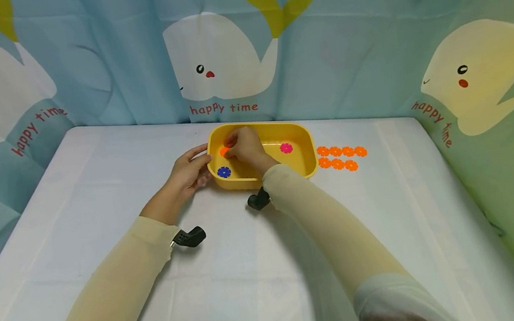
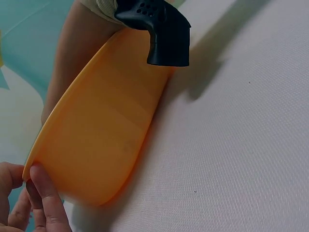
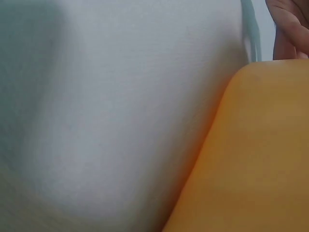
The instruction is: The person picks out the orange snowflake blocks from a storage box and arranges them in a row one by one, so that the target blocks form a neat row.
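Observation:
A yellow plastic basin (image 1: 269,178) stands on the table, its outer wall also filling much of the left wrist view. At the basin's left end my left hand (image 1: 187,171) grips the rim, thumb and fingers on either side of it in the left wrist view. My right hand (image 1: 246,145) reaches inside and pinches an orange snowflake disc (image 1: 224,151), partly hidden by the fingertips. Near that hand a blue snowflake disc (image 1: 224,172) lies in the basin, and a pink snowflake disc (image 1: 286,148) lies farther right in it.
Two rows of orange snowflake discs (image 1: 336,151) lie on the white-covered table (image 1: 235,284), just right of the basin. A whale-print curtain (image 1: 346,55) hangs behind the table and along its sides. Black wrist devices (image 1: 190,238) stick out under both sleeves.

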The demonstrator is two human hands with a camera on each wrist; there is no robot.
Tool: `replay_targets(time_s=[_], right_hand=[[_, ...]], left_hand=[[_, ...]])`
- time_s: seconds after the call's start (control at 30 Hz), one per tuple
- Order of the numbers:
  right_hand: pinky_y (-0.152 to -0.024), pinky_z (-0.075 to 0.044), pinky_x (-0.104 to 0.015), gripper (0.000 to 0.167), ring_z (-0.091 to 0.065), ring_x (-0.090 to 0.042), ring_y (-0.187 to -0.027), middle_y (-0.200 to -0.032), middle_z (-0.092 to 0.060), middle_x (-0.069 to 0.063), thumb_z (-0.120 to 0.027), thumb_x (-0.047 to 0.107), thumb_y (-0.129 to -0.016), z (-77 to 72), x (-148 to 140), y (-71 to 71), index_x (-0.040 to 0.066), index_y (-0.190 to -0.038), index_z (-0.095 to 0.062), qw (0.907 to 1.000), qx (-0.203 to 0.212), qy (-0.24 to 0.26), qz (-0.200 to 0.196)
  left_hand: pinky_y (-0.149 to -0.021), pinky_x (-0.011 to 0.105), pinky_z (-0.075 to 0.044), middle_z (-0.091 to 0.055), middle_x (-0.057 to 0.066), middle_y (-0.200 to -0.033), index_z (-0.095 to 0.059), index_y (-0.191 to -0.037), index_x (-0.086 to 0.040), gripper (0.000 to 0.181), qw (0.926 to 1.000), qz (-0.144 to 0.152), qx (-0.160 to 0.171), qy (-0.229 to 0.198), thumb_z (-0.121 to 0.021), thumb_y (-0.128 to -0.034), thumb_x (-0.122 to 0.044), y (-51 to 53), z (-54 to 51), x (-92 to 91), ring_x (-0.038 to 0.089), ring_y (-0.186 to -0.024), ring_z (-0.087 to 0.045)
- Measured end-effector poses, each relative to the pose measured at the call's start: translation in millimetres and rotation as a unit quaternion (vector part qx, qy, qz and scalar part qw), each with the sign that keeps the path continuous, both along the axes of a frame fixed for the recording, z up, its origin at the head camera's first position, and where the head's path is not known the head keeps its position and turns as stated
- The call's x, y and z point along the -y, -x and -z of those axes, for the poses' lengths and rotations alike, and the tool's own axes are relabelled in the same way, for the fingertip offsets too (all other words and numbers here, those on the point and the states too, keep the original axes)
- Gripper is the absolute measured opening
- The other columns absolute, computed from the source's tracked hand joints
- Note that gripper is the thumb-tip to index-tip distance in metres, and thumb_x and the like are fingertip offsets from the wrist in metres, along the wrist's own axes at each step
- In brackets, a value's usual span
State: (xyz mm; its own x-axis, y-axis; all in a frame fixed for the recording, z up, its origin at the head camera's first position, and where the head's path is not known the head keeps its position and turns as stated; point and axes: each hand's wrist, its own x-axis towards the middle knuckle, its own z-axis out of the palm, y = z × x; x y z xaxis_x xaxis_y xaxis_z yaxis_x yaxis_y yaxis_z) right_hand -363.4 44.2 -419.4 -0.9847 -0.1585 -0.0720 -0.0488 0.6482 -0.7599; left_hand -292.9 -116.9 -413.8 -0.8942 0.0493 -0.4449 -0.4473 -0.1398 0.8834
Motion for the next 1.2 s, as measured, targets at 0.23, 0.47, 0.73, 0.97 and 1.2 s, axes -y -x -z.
replay_targets(time_s=[0.23, 0.47, 0.73, 0.97, 1.2], right_hand=[[-0.091, -0.055, -0.026, 0.027, -0.059, -0.020, -0.092, -0.098, -0.068, -0.009, -0.077, -0.001, -0.081, 0.8, 0.7, -0.2, 0.001, -0.107, -0.071, 1.0000, -0.001, 0.003, -0.002], [-0.089, -0.055, -0.026, 0.028, -0.058, -0.021, -0.090, -0.098, -0.067, -0.010, -0.078, -0.001, -0.080, -1.3, 1.0, 0.1, 0.001, -0.107, -0.070, 1.0000, 0.000, -0.002, -0.010], [-0.084, -0.056, -0.025, 0.025, -0.058, -0.020, -0.088, -0.097, -0.069, -0.010, -0.077, -0.001, -0.081, -3.7, 0.8, -0.7, 0.001, -0.105, -0.073, 0.9995, -0.010, -0.015, -0.025], [-0.082, -0.057, -0.024, 0.023, -0.060, -0.020, -0.086, -0.096, -0.069, -0.011, -0.074, -0.004, -0.082, -4.2, 1.3, -2.2, 0.000, -0.105, -0.073, 0.9997, -0.003, -0.009, -0.024], [-0.079, -0.057, -0.024, 0.020, -0.059, -0.020, -0.084, -0.095, -0.069, -0.011, -0.071, -0.006, -0.084, -4.4, 0.5, -2.7, 0.000, -0.103, -0.073, 0.9993, -0.001, -0.010, -0.035]], left_hand=[[-0.046, 0.014, -0.041, -0.058, 0.014, -0.126, -0.049, -0.144, -0.024, 0.046, 1.0000, 0.001, 0.000, 0.002, -0.057, -0.0992, -0.020, -0.6, -0.9, -0.4, 0.008, -0.054, -0.051], [-0.044, 0.014, -0.040, -0.058, 0.014, -0.125, -0.049, -0.144, -0.022, 0.046, 1.0000, -0.001, -0.006, -0.001, -0.058, -0.0985, -0.019, 0.0, 0.1, -0.8, 0.007, -0.054, -0.051], [-0.046, 0.013, -0.041, -0.057, 0.013, -0.129, -0.048, -0.144, -0.022, 0.047, 1.0000, -0.004, -0.005, 0.001, -0.058, -0.0986, -0.018, 0.5, 0.2, -2.1, 0.007, -0.058, -0.053], [-0.045, 0.013, -0.040, -0.058, 0.013, -0.125, -0.049, -0.144, -0.022, 0.046, 1.0000, -0.006, -0.004, 0.000, -0.058, -0.0984, -0.017, 0.3, 0.4, -1.6, 0.007, -0.055, -0.052], [-0.045, 0.013, -0.041, -0.059, 0.013, -0.127, -0.050, -0.143, -0.023, 0.046, 1.0000, -0.008, -0.002, 0.003, -0.059, -0.0982, -0.019, -0.2, 0.5, -1.2, 0.007, -0.055, -0.052]])
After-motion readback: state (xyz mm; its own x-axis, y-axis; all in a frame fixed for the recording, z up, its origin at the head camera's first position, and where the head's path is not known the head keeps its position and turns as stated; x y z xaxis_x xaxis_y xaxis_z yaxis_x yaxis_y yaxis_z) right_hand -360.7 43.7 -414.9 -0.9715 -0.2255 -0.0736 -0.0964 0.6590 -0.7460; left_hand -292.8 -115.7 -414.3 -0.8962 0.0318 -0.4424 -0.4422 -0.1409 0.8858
